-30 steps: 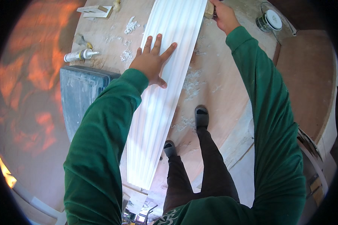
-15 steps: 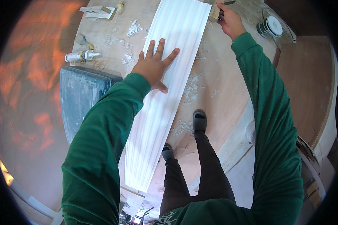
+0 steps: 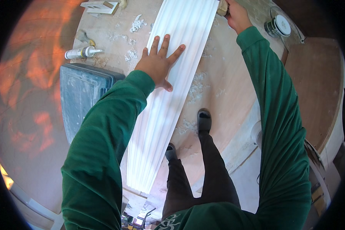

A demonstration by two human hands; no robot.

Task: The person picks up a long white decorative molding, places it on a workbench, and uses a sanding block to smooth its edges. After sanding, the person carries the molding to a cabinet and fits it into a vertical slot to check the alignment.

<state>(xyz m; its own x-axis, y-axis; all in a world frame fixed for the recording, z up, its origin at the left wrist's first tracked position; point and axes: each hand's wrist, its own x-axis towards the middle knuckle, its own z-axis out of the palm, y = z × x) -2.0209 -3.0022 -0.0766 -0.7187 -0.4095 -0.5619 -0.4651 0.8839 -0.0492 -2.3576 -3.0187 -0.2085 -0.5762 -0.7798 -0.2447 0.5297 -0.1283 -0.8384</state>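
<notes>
A long white fluted panel (image 3: 161,111) runs from the far edge of view down toward my legs. My left hand (image 3: 156,63) lies flat on it with fingers spread, pressing near its left side. At the panel's far right edge my right hand (image 3: 239,17) is closed around a tan wooden block (image 3: 222,7). The block sits against or very close to that edge; its far part is cut off by the top of the view, so its exact kind does not show.
Left of the panel are a dark dusty plastic case (image 3: 84,92), a sealant tube (image 3: 82,52) with a nozzle, a brush-like tool (image 3: 84,37) and a white-and-wood float (image 3: 99,6). Curly white shavings (image 3: 137,23) litter the floor. A lidded bucket (image 3: 278,26) stands far right.
My right hand and the block have shifted slightly away and to the right along the panel's edge. The dark strip seen beyond that hand is now out of view. My left hand stays put.
</notes>
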